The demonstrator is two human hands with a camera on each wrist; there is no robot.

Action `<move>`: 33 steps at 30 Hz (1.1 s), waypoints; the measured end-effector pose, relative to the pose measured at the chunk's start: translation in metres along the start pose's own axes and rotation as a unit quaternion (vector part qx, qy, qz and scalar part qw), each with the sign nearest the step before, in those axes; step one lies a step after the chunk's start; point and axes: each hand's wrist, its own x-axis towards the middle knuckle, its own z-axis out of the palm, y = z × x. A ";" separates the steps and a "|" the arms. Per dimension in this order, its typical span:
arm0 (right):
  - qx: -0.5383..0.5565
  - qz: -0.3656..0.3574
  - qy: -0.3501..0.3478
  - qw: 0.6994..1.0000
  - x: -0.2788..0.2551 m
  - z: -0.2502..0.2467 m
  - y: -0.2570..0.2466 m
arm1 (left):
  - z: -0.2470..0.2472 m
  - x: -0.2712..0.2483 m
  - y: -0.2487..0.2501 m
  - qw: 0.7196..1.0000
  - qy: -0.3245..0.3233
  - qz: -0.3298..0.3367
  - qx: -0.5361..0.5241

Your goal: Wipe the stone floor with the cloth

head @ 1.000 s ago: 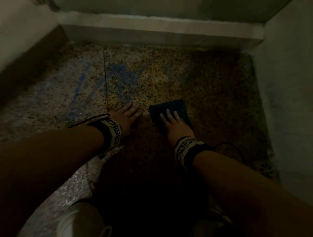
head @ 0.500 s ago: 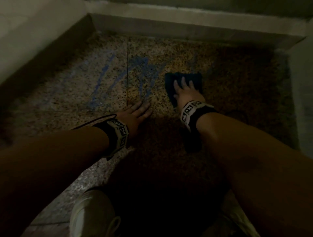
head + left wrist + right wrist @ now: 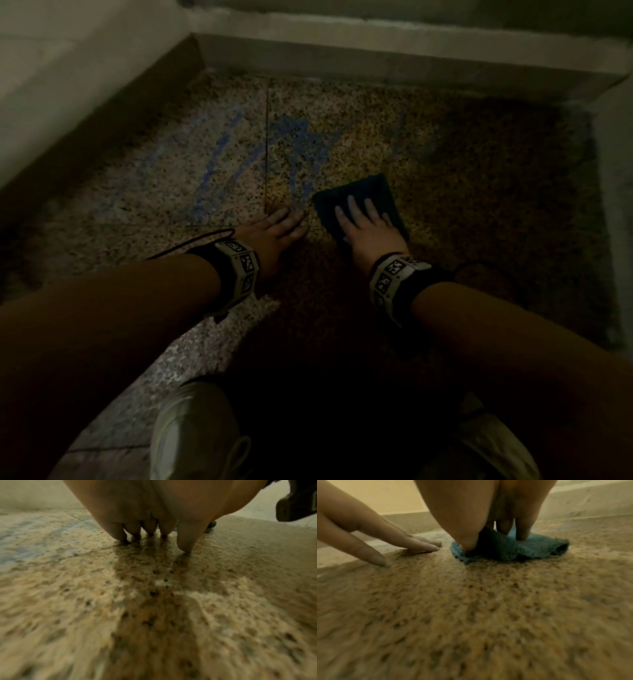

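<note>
Speckled stone floor [image 3: 462, 178], blue marks [image 3: 301, 144] ahead. Our right hand [image 3: 370, 229] flat on cloth [image 3: 370, 188], fingers straight; left hand [image 3: 274, 233] spread, bracing. Best: even pressure, overlapping strokes across marks.

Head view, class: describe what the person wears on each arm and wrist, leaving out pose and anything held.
Both forearms are bare, no sleeves. The left wrist and right wrist each carry a white band of angled panels printed with black square code markings, over a black strap. A thin black cable loops from the left band; another cable curls beside the right. No gloves or rings are visible.
</note>
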 end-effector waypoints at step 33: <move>-0.034 -0.057 0.003 0.998 0.022 -0.028 -0.064 | 0.039 -0.029 -0.036 0.998 -0.031 -0.057 0.001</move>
